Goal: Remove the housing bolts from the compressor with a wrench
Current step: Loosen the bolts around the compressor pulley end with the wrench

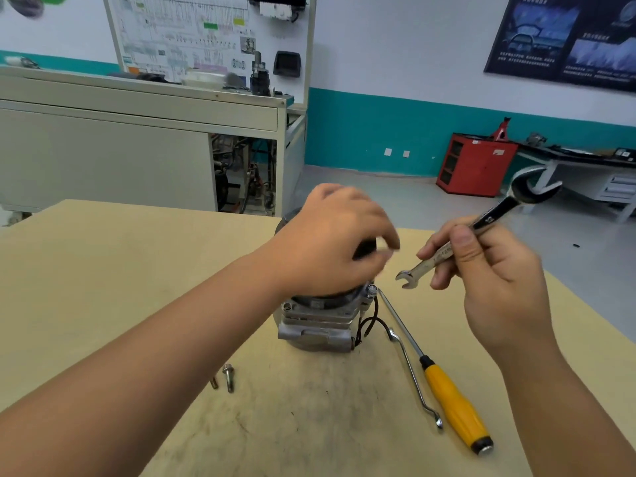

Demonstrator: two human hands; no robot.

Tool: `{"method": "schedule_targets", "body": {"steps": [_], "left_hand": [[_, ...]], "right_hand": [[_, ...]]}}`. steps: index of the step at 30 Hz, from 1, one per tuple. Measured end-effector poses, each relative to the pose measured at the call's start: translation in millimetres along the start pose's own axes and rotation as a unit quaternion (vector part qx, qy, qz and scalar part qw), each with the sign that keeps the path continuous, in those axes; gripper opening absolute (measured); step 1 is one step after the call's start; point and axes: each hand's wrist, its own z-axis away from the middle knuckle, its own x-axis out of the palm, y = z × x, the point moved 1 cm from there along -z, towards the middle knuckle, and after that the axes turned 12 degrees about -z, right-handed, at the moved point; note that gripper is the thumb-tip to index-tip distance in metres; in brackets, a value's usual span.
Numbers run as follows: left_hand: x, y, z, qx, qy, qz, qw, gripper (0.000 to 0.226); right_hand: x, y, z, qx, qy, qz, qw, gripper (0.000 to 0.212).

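Compressor (320, 325) stands upright on the pale wooden bench (137, 270), toward its far edge and about midway across. The left hand (330, 242) sits on top of it, fingers curled down over the dark round cap in a grip, though the fingertips are blurred. One bolt head (371, 289) shows on the housing rim just under that hand.

The right hand (488, 270) is raised clear of the bench to the right of the compressor. Its fingers and thumb pinch a wrench (447, 251) around mid-shaft. The wrench is tilted, with its big open end up and away and its small open end pointing at the compressor. A stamped mark on the dark upper shaft looks like "12", and the lettering lower down is too smeared to read.

Two loose bolts (228, 376) lie side by side toward the near edge, in front of the compressor and to its left. A yellow-handled screwdriver (454, 407) lies on the right with its tip up against the housing, and a bent metal rod (413, 373) lies just beside it.

Across the room, a wall board (206, 36) carries a wiring diagram and a dark poster (568, 39) has white text, neither legible. The grey cabinet (103, 149) has an open bay holding cables and machinery. A red cabinet (475, 163) stands on the floor; what its dark openings hold I cannot tell.
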Motion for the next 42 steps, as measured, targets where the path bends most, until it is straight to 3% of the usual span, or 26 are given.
{"method": "schedule_targets", "body": {"steps": [3, 7, 14, 24, 29, 33, 36, 42], "left_hand": [[7.9, 12.5, 12.5, 0.054, -0.074, -0.118, 0.989, 0.023], [15.2, 19.1, 8.7, 0.039, -0.095, -0.208, 0.973, 0.025], [20.0, 21.3, 5.0, 0.004, -0.072, -0.217, 0.974, 0.015], [21.0, 22.6, 7.9, 0.0, -0.083, -0.239, 0.967, 0.022], [17.3, 28.4, 11.4, 0.011, -0.006, -0.242, 0.97, 0.016], [19.7, 29.8, 21.6, -0.003, 0.057, -0.242, 0.969, 0.032], [24.8, 29.8, 41.8, -0.057, 0.126, -0.221, 0.965, 0.042], [38.9, 43.7, 75.1, -0.18, 0.274, -0.087, 0.941, 0.024]], "right_hand": [[-4.7, 3.7, 4.5, -0.001, 0.004, 0.001, 1.0, 0.023], [-11.1, 5.3, 10.1, -0.001, 0.01, -0.005, 1.0, 0.022], [-19.6, 3.2, 21.3, 0.009, 0.012, -0.026, 1.0, 0.024], [-18.4, 3.3, 26.7, -0.001, 0.017, -0.053, 0.998, 0.024], [-4.3, 0.2, 22.4, -0.017, 0.022, -0.093, 0.995, 0.015], [3.9, 2.7, 16.5, -0.02, 0.0, -0.079, 0.997, 0.009], [6.3, 5.8, 11.4, -0.027, -0.017, -0.057, 0.998, 0.011], [2.1, 3.9, 4.7, -0.011, -0.085, -0.032, 0.996, 0.012]]}}
